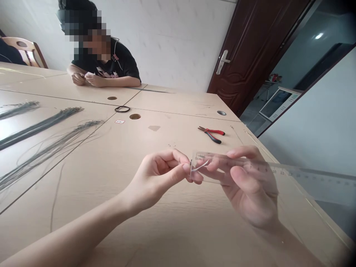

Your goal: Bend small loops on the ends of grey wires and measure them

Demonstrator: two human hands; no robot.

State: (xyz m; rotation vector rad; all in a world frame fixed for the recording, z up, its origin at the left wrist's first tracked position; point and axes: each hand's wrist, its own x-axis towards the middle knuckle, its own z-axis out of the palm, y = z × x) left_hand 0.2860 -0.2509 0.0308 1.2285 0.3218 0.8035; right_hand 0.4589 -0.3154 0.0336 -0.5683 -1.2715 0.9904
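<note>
My left hand (pixel 160 176) pinches a small, thin white strip (pixel 200 165) with a dark tip, between thumb and index finger. I cannot make out exactly what kind of piece it is. A clear plastic ruler (pixel 294 172) is gripped by my right hand (pixel 250 181), its thumb in front and the other fingers partly seen through it. The ruler's zero end reaches my left fingertips, and the white strip lies against its first centimetres. Above both hands, red and black pliers (pixel 211 134) rest on the table with their jaws slightly apart.
Bundles of thin grey wires (pixel 41 126) lie on the table (pixel 167 230) at the left. Farther back are a black ring (pixel 122 109), a small label (pixel 119 121) and a roll of tape (pixel 221 112). A person (pixel 105 66) in a black shirt sits across the table.
</note>
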